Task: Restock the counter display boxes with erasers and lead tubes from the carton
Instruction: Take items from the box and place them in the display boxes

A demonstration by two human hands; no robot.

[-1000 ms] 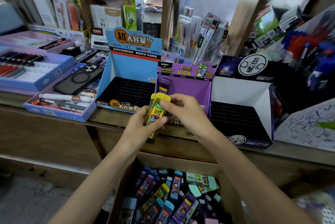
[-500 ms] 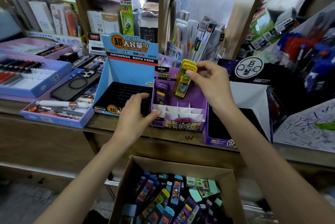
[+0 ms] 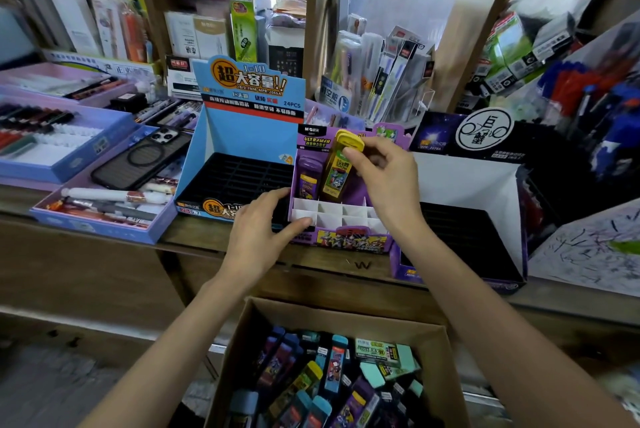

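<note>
Pinching the cap of a yellow lead tube [image 3: 336,174] with the right hand [image 3: 384,181]: thumb under the cap, index and middle fingertips [image 3: 349,153] pressed on top, remaining fingers curled loosely behind. Holding it nearly upright below those fingertips, leaning slightly, lower end down at the back row of the purple display box [image 3: 346,241]; seated in a cell or not, cannot tell. Just left of the pinched tube, close beside it, a purple lead tube [image 3: 307,179] upright in the back-left cell. Beneath the right palm, rows of white dividers [image 3: 330,211], open-topped.

Clasping the box's front-left corner with the left hand [image 3: 263,237]: thumb laid along the front rim, four fingers slightly spread and bent against the left wall.

Just beyond the left fingertips, beside the purple box, a blue display box [image 3: 249,136] with a black grid floor. Farther left of those fingers, a phone [image 3: 145,159] lying back up across a lilac tray [image 3: 104,230] of pens. Right of the right wrist, a white-walled display box [image 3: 464,185] with a dark grid floor.

Below both forearms, well apart from the fingers, the open carton [image 3: 332,318]. Inside it, a heap of lead tubes [image 3: 335,363] in blue, purple and yellow, with mint-green erasers [image 3: 372,375] toward its right side.
</note>
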